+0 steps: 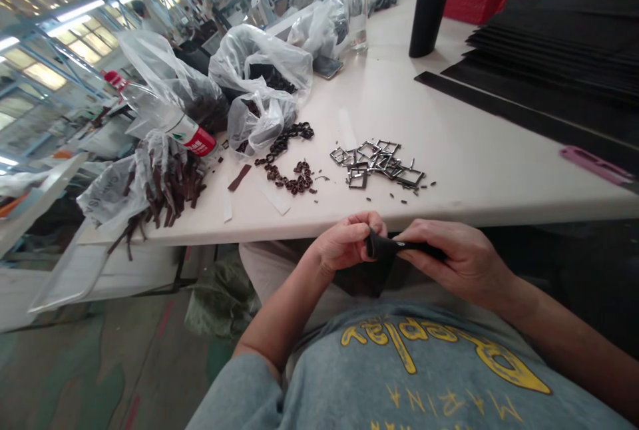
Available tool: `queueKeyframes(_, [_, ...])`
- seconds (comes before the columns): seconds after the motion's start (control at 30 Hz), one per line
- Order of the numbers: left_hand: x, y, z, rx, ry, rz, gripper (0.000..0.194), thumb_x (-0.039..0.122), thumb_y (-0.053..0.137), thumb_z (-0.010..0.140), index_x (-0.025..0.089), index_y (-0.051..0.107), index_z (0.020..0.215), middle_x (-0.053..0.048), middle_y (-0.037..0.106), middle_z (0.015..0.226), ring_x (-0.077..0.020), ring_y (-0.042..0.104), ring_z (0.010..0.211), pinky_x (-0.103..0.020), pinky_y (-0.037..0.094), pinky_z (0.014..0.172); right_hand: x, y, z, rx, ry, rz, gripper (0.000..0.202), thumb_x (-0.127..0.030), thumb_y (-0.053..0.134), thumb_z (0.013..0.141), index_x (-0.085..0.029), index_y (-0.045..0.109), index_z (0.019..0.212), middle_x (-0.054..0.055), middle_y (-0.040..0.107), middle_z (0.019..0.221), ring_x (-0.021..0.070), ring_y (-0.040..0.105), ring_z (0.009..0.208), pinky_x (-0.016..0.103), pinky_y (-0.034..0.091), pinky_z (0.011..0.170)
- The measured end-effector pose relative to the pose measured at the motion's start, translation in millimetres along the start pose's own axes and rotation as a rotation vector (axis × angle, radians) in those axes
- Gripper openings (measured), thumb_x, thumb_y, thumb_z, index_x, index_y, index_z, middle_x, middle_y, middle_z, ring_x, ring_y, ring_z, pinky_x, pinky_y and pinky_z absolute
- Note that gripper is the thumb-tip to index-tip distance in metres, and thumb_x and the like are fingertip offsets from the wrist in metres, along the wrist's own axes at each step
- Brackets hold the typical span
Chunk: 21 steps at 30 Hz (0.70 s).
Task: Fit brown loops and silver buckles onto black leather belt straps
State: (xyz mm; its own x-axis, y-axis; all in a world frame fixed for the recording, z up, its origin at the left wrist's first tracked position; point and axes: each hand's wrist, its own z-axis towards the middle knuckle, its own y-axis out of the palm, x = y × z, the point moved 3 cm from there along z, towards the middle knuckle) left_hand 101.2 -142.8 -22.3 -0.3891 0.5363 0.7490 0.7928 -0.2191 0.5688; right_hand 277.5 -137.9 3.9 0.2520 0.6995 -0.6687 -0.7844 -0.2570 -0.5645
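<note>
Hands: left hand [344,243] and right hand [462,260] both pinched on black strap [384,247] | metal buckles [379,162] at 12 o'clock on bench [474,157]

Person wore a grey-blue short-sleeved T-shirt [429,377], heathered cloth, soft folds across the front. Yellow lettering ran over the chest just below the hands, seen upside down from the head camera; a larger brushed script above a smaller line of spaced capitals. Sleeve hem sat at the upper arm behind the left hand [344,243]; forearm bare from there down. Right hand [459,257] and its forearm likewise bare: no watch, ring, glove or band seen. Light beige trousers [269,277] showed beneath the left forearm.
</note>
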Motion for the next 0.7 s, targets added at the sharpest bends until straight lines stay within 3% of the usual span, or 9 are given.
queueKeyframes(0.13, [-4.3,4.1,-0.8,-0.043,-0.029,-0.078,0.056,0.06,0.088,0.047,0.02,0.053,0.064,0.003,0.047,0.062,-0.0067,0.04,0.047,-0.021,0.028,0.04,-3.5,4.5,-3.6,0.034,-0.009,0.007,0.012,-0.028,0.059,0.097,-0.021,0.068,0.093,0.002,0.069,0.076,0.0154,0.064,0.067,0.027,0.049,0.063])
queueKeyframes(0.27, [-6.6,5.0,0.6,0.001,-0.047,-0.016,0.047,0.05,0.087,0.054,0.016,0.055,0.059,0.003,0.049,0.058,-0.0074,0.044,0.05,-0.021,0.035,0.045,-4.7,10.1,-9.3,0.051,-0.096,-0.042,0.008,-0.023,0.06,0.095,-0.021,0.067,0.097,0.002,0.07,0.08,0.0156,0.065,0.069,0.027,0.051,0.064])
queueKeyframes(0.33, [-8.9,5.0,2.1,0.061,-0.024,-0.015,0.043,0.045,0.088,0.057,0.014,0.058,0.062,0.002,0.052,0.059,-0.007,0.047,0.052,-0.02,0.039,0.05,-2.7,12.8,-12.7,0.063,-0.111,-0.081,0.007,-0.021,0.06,0.095,-0.02,0.066,0.099,0.003,0.07,0.081,0.0162,0.066,0.07,0.027,0.051,0.064])
queueKeyframes(0.53, [-19.5,-3.0,1.6,0.42,0.283,-0.143,0.042,0.05,0.085,0.065,0.012,0.069,0.073,0.0,0.063,0.068,-0.0069,0.053,0.058,-0.018,0.043,0.057,11.1,16.1,-16.6,0.173,-0.01,-0.24,0.005,-0.022,0.06,0.096,-0.02,0.062,0.1,0.003,0.07,0.083,0.0172,0.068,0.071,0.028,0.05,0.066])
queueKeyframes(0.63, [-26.1,-3.5,-0.9,0.419,0.279,-0.053,0.038,0.04,0.09,0.06,0.013,0.075,0.082,-0.001,0.069,0.074,-0.0085,0.058,0.063,-0.02,0.046,0.064,14.4,18.0,-18.1,0.187,0.025,-0.299,0.008,-0.025,0.057,0.097,-0.02,0.063,0.101,0.003,0.071,0.082,0.0183,0.069,0.07,0.029,0.05,0.063])
queueKeyframes(0.7, [-26.7,-2.6,-2.5,0.381,0.262,0.04,0.032,0.037,0.088,0.065,0.014,0.076,0.084,-0.001,0.069,0.074,-0.0087,0.058,0.064,-0.021,0.047,0.067,16.2,18.5,-20.0,0.196,0.062,-0.291,0.01,-0.027,0.056,0.097,-0.021,0.064,0.099,0.002,0.071,0.08,0.0193,0.07,0.069,0.03,0.051,0.062])
